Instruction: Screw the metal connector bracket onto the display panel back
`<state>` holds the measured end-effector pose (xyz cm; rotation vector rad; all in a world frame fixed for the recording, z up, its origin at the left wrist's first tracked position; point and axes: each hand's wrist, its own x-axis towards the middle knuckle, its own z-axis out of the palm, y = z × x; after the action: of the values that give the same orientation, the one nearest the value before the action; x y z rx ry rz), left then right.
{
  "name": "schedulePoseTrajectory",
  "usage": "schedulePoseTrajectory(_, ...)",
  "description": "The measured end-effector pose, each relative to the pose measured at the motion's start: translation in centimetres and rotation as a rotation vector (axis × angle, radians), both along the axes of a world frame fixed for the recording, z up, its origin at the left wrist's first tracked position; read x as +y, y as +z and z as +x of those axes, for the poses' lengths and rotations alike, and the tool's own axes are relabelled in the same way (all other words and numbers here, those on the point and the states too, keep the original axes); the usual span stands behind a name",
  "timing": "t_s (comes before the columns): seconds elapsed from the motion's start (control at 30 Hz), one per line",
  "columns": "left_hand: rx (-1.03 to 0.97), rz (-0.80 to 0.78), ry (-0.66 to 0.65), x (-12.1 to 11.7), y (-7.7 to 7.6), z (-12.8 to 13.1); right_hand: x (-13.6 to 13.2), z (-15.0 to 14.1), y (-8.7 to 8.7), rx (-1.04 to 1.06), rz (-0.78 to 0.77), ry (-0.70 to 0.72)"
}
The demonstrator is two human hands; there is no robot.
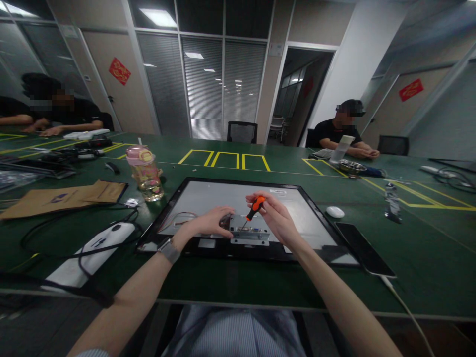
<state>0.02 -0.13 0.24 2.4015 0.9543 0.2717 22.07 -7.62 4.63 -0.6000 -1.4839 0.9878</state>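
In front of me a flat display panel with a black frame lies on the table, its pale back facing up. A metal bracket with a row of connector ports stands at the panel's near edge. My left hand grips the left end of this bracket, thumb toward me. My right hand holds an orange and black screwdriver by its handle, and the shaft slants down to the left with its tip at the bracket. Whether the tip sits in a screw is too small to tell.
Left of the panel are a pink-lidded bottle, a brown paper envelope and a white power strip with black cables. To the right lie a phone on a cable and a white earbud case. Other people sit across the table.
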Motion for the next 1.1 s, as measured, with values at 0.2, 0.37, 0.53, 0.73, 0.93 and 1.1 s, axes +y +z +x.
schedulePoseTrajectory(0.2, -0.015, -0.014, -0.003, -0.2, 0.2, 0.0, 0.1, 0.3, -0.9, -0.178, 0.162, -0.251)
schedulePoseTrajectory(0.37, -0.004, -0.013, -0.002, -0.1, 0.1, -0.1, -0.7, 0.1, -0.2, -0.269, 0.242, -0.31)
schedulePoseTrajectory(0.53, -0.01, -0.022, 0.003, 0.1, -0.1, 0.0, -0.9, 0.1, -0.1, -0.189, 0.157, -0.16)
schedulePoseTrajectory(0.73, 0.004, -0.008, -0.007, 0.1, -0.1, 0.1, 0.2, 0.4, -0.9, -0.104, 0.163, -0.256)
schedulePoseTrajectory(0.93, 0.003, 0.0, -0.003, 0.2, -0.1, 0.0, 0.7, 0.6, -1.2, 0.015, 0.032, -0.103)
schedulePoseTrajectory(1.1, 0.014, 0.0, -0.002, 0.3, -0.3, 0.0, 0.6, 0.4, -1.0, 0.074, -0.002, -0.052)
